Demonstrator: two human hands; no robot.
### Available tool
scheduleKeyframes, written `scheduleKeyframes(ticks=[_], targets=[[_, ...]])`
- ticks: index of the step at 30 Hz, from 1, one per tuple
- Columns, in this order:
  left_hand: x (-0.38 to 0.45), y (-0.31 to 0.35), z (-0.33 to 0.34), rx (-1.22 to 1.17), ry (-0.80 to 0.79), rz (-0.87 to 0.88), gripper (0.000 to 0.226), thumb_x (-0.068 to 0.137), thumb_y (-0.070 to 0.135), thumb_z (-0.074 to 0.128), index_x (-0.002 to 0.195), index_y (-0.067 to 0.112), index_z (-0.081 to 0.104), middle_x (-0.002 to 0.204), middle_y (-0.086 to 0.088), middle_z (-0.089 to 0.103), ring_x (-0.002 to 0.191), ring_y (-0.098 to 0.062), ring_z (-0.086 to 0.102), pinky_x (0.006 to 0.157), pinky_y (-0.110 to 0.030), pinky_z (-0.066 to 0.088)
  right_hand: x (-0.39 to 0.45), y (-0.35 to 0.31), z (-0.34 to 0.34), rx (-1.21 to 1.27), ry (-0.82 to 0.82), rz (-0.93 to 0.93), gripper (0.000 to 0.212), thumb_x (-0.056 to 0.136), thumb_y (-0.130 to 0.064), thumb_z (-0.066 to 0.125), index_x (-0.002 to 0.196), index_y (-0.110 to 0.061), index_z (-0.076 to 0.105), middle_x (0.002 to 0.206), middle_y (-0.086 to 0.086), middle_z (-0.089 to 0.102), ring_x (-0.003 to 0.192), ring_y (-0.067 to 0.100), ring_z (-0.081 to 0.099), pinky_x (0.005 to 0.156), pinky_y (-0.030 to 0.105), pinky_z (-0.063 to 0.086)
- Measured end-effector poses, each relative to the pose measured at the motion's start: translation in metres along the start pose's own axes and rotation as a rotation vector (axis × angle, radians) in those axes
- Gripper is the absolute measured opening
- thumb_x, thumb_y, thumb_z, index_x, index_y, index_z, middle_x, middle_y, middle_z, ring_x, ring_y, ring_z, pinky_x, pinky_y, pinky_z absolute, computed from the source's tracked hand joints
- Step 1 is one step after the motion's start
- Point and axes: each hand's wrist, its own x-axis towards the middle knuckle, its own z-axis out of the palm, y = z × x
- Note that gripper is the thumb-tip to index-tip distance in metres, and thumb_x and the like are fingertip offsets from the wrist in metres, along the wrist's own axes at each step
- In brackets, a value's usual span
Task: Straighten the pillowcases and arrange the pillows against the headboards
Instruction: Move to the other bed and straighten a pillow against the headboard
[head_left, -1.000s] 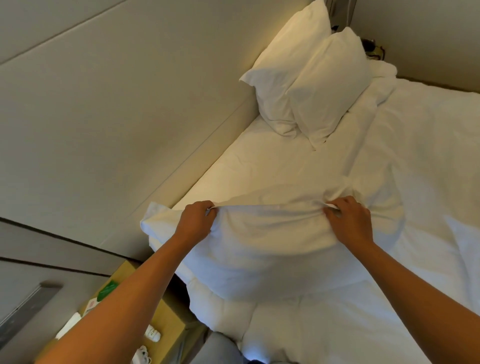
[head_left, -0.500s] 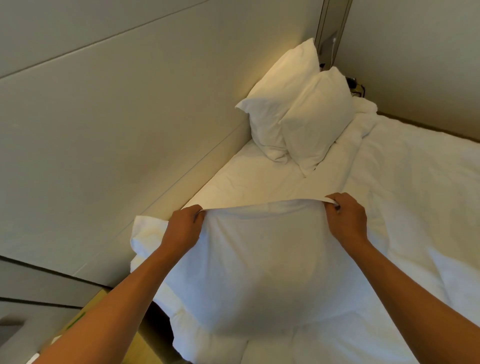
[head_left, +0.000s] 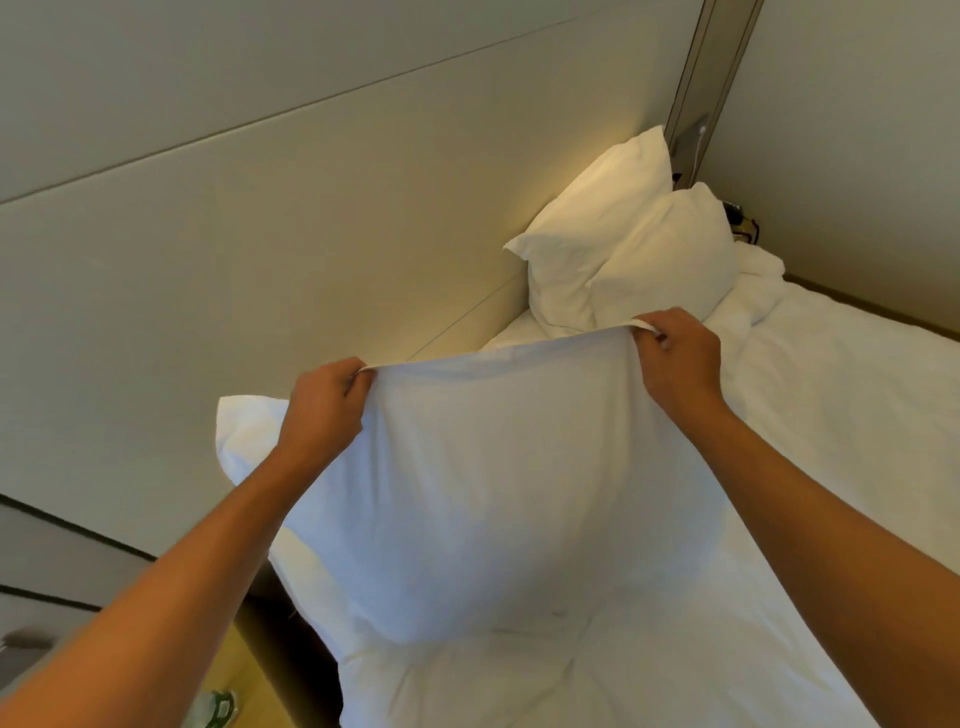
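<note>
Pillow (head_left: 493, 509) hanging from both gripping hands

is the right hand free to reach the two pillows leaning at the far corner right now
Probably not yet. The right hand grips the top edge of the lifted pillow, as does the left hand. The two far pillows lie just beyond it, with nothing between.

Left hand (head_left: 324, 410), right hand (head_left: 680, 358) raised, arms extended, each grip pinched.
</note>
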Motion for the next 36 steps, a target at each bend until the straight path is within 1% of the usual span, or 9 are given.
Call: scheduleKeyframes(ticks=[3, 6, 12, 17, 22, 26, 28, 31, 36], targets=[[0.009, -0.004, -0.021, -0.009, 0.068, -0.026, 0.034, 0.104, 0.026, 0.051, 0.075, 0.012, 0.061, 0.063, -0.004, 0.057, 0.053, -0.025, 0.069, 0.057, -0.039, 0.059, 0.026, -0.028, 0.009, 0.054, -0.008, -0.042, 0.03, 0.105, -0.031, 0.058, 0.118, -0.009, 0.074, 0.118, 0.009, 0.073, 0.104, 0.025, 0.068, 0.098, 0.035, 0.054], [0.009, -0.011, -0.031, 0.009, 0.097, -0.059, 0.035, 0.104, 0.028, 0.05, 0.073, 0.014, 0.059, 0.063, -0.004, 0.056, 0.055, -0.026, 0.069, 0.06, -0.043, 0.06, 0.041, -0.041, 0.023, 0.083, -0.049, -0.043, 0.03, 0.105, -0.037, 0.057, 0.114, -0.013, 0.073, 0.114, 0.005, 0.074, 0.098, 0.02, 0.068, 0.096, 0.035, 0.056], [-0.009, -0.035, -0.011, 0.071, 0.026, -0.129, 0.034, 0.104, 0.023, 0.05, 0.077, 0.008, 0.064, 0.068, -0.011, 0.064, 0.067, -0.033, 0.066, 0.072, -0.05, 0.057, 0.035, -0.019, 0.065, 0.051, -0.191, -0.045, 0.029, 0.105, -0.033, 0.06, 0.121, -0.014, 0.073, 0.124, 0.006, 0.073, 0.111, 0.025, 0.068, 0.094, 0.024, 0.047], [-0.008, -0.042, 0.019, 0.047, -0.036, -0.192, 0.031, 0.104, 0.022, 0.051, 0.079, 0.011, 0.067, 0.07, -0.01, 0.066, 0.07, -0.033, 0.067, 0.07, -0.047, 0.058, 0.034, 0.008, 0.091, 0.034, -0.258, 0.024, 0.029, 0.104, -0.029, 0.061, 0.12, -0.009, 0.073, 0.12, 0.009, 0.073, 0.109, 0.027, 0.069, 0.09, 0.024, 0.046], [0.034, -0.028, 0.03, -0.001, -0.034, -0.145, 0.032, 0.104, 0.021, 0.051, 0.081, 0.007, 0.068, 0.07, -0.011, 0.065, 0.068, -0.032, 0.065, 0.067, -0.049, 0.058, 0.071, 0.017, 0.092, 0.028, -0.221, 0.051, 0.027, 0.104, -0.027, 0.061, 0.115, -0.007, 0.074, 0.112, 0.01, 0.073, 0.102, 0.027, 0.068, 0.086, 0.026, 0.045], [0.077, -0.025, 0.033, -0.042, -0.019, -0.14, 0.034, 0.104, 0.023, 0.05, 0.077, 0.009, 0.066, 0.066, -0.011, 0.063, 0.064, -0.032, 0.067, 0.065, -0.046, 0.057, 0.115, 0.006, 0.098, 0.025, -0.195, 0.036, 0.028, 0.105, -0.029, 0.059, 0.114, -0.008, 0.075, 0.114, 0.01, 0.074, 0.101, 0.024, 0.067, 0.089, 0.025, 0.044], [0.09, -0.031, 0.041, -0.057, -0.045, -0.17, 0.034, 0.104, 0.025, 0.051, 0.077, 0.011, 0.066, 0.066, -0.01, 0.064, 0.062, -0.03, 0.068, 0.066, -0.044, 0.055, 0.131, 0.004, 0.109, 0.011, -0.22, 0.049, 0.03, 0.105, -0.03, 0.058, 0.116, -0.007, 0.075, 0.116, 0.011, 0.074, 0.104, 0.027, 0.067, 0.091, 0.026, 0.044], [0.096, -0.049, 0.06, -0.072, -0.111, -0.216, 0.035, 0.104, 0.024, 0.052, 0.076, 0.007, 0.065, 0.068, -0.015, 0.065, 0.063, -0.034, 0.067, 0.069, -0.05, 0.057, 0.139, 0.011, 0.134, -0.028, -0.291, 0.067, 0.028, 0.105, -0.027, 0.06, 0.114, -0.004, 0.075, 0.113, 0.012, 0.073, 0.106, 0.03, 0.068, 0.089, 0.026, 0.042], [0.112, -0.08, 0.077, -0.129, -0.112, -0.291, 0.034, 0.105, 0.022, 0.051, 0.075, 0.01, 0.063, 0.065, -0.007, 0.057, 0.067, -0.033, 0.065, 0.069, -0.052, 0.059, 0.15, 0.013, 0.181, -0.035, -0.345, 0.096, 0.026, 0.104, -0.024, 0.061, 0.116, -0.004, 0.075, 0.115, 0.011, 0.074, 0.109, 0.029, 0.068, 0.09, 0.024, 0.042]])
